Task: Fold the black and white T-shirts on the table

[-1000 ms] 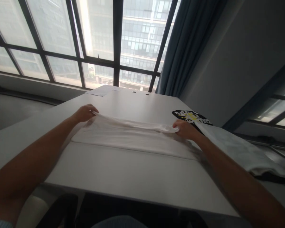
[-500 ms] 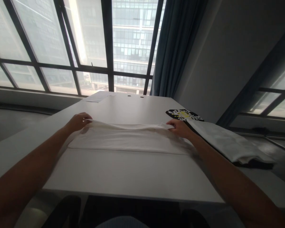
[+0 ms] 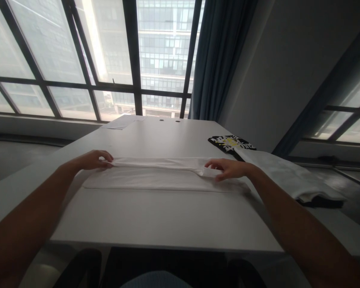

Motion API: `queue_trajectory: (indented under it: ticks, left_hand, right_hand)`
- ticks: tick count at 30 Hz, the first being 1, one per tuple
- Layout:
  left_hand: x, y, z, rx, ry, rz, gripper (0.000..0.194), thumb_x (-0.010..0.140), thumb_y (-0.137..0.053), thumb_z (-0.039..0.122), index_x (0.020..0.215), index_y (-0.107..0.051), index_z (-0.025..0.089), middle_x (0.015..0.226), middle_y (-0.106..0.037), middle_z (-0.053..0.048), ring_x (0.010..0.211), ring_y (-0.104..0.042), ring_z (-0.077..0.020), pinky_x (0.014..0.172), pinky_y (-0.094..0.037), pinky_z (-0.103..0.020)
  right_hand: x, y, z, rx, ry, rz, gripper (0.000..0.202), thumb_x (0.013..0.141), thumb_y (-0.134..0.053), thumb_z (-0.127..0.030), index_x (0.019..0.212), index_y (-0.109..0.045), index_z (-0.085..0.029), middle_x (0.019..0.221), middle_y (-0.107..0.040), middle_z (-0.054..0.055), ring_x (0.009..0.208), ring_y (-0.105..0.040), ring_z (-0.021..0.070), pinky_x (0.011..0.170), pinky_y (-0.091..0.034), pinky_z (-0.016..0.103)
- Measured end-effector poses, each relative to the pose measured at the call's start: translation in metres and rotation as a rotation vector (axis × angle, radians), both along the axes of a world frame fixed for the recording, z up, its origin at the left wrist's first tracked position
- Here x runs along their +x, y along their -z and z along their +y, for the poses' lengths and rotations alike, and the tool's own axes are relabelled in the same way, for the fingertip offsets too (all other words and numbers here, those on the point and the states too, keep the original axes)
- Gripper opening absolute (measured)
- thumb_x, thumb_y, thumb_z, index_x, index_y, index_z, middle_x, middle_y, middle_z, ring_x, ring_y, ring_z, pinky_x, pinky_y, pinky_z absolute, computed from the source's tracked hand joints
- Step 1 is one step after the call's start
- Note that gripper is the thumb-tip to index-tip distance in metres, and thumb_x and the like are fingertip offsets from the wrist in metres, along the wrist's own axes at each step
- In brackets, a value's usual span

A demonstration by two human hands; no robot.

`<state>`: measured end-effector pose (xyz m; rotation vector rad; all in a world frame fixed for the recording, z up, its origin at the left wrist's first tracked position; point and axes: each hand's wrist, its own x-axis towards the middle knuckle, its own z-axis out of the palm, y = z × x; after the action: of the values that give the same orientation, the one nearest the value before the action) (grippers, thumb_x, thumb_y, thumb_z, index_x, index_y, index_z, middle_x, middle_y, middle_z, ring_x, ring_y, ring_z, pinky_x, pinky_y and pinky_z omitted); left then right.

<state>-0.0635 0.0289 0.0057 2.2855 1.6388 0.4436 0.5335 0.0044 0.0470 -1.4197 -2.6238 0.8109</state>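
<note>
A white cloth [image 3: 156, 178] lies folded in a long, flat band across the table in front of me. Its far edge is doubled over into a narrow strip. At the left end of that strip, my left hand [image 3: 94, 160] pinches the fabric between thumb and fingers. My right hand [image 3: 229, 169] rests at the other end with thumb and fingers apart. Its fingertips touch the strip, where the fabric is rumpled into a small raised fold. What kind of item the cloth is does not show.
The white table [image 3: 168, 220] reaches toward the windows. To the right lies a folded white and black cloth [image 3: 285, 172], beside a black piece with white and yellow print [image 3: 231, 143]. Papers [image 3: 123, 122] lie at the far left. A blue curtain [image 3: 219, 60] hangs behind.
The far edge of the white cloth, held raised between both hands before, has come down flat toward me. My right hand's fingers have loosened and spread. The left hand has lowered slightly.
</note>
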Motion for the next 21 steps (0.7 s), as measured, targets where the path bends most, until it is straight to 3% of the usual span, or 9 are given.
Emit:
queue_trajectory:
  ticks: [5, 7, 9, 12, 15, 18, 21]
  left_hand:
    - [0.014, 0.002, -0.001, 0.043, -0.029, 0.062, 0.064, 0.073, -0.051, 0.082, 0.075, -0.077, 0.024, 0.105, -0.076, -0.008, 0.088, -0.07, -0.0249, 0.081, -0.054, -0.03]
    - [0.021, 0.003, 0.0, 0.037, -0.003, 0.109, 0.06, 0.071, -0.054, 0.079, 0.073, -0.076, 0.023, 0.096, -0.075, -0.008, 0.08, -0.068, -0.023, 0.075, -0.053, -0.029]
    - [0.025, 0.004, 0.001, 0.013, 0.013, 0.159, 0.056, 0.068, -0.057, 0.076, 0.074, -0.075, 0.023, 0.087, -0.074, -0.008, 0.077, -0.067, -0.0228, 0.072, -0.052, -0.029]
    - [0.024, 0.004, 0.003, -0.051, -0.015, 0.206, 0.056, 0.065, -0.058, 0.074, 0.081, -0.077, 0.023, 0.087, -0.074, -0.008, 0.08, -0.068, -0.0248, 0.074, -0.053, -0.03]
    - [0.013, 0.004, 0.003, -0.112, -0.053, 0.277, 0.074, 0.062, -0.06, 0.076, 0.109, -0.077, 0.021, 0.108, -0.075, -0.01, 0.098, -0.069, -0.0289, 0.085, -0.054, -0.032]
    - [0.0, 0.009, 0.005, -0.151, -0.033, 0.354, 0.098, 0.066, -0.055, 0.081, 0.138, -0.063, 0.015, 0.142, -0.062, -0.015, 0.124, -0.061, -0.0328, 0.101, -0.049, -0.033]
    - [-0.006, 0.02, 0.01, -0.22, 0.003, 0.378, 0.101, 0.075, -0.047, 0.08, 0.152, -0.048, 0.014, 0.16, -0.043, -0.016, 0.142, -0.046, -0.0318, 0.112, -0.04, -0.034]
  right_hand:
    - [-0.004, -0.003, -0.004, -0.161, -0.088, -0.002, 0.056, 0.073, -0.075, -0.061, 0.108, -0.076, -0.018, 0.08, -0.065, 0.002, 0.071, -0.057, 0.0162, 0.068, -0.045, 0.029]
    - [-0.004, -0.001, -0.003, -0.206, -0.056, -0.028, 0.055, 0.073, -0.072, -0.068, 0.091, -0.078, -0.017, 0.073, -0.065, 0.002, 0.067, -0.056, 0.0156, 0.064, -0.044, 0.028]
    - [-0.001, 0.003, 0.002, -0.131, 0.024, -0.056, 0.058, 0.073, -0.068, -0.074, 0.082, -0.077, -0.017, 0.072, -0.067, 0.004, 0.068, -0.058, 0.0174, 0.064, -0.045, 0.029]
    - [0.008, 0.013, 0.015, 0.086, 0.173, -0.12, 0.065, 0.072, -0.064, -0.079, 0.094, -0.079, -0.019, 0.089, -0.073, 0.009, 0.08, -0.065, 0.0236, 0.072, -0.05, 0.033]
    - [0.018, 0.024, 0.025, 0.126, 0.213, -0.208, 0.085, 0.066, -0.067, -0.081, 0.122, -0.074, -0.018, 0.12, -0.07, 0.015, 0.105, -0.067, 0.0323, 0.09, -0.052, 0.038]
    - [0.022, 0.034, 0.03, 0.092, 0.176, -0.29, 0.107, 0.062, -0.068, -0.084, 0.143, -0.059, -0.015, 0.145, -0.056, 0.018, 0.132, -0.053, 0.0396, 0.112, -0.041, 0.044]
    - [0.023, 0.043, 0.034, 0.086, 0.187, -0.37, 0.115, 0.066, -0.064, -0.085, 0.153, -0.047, -0.011, 0.159, -0.041, 0.02, 0.148, -0.033, 0.0406, 0.123, -0.026, 0.046]
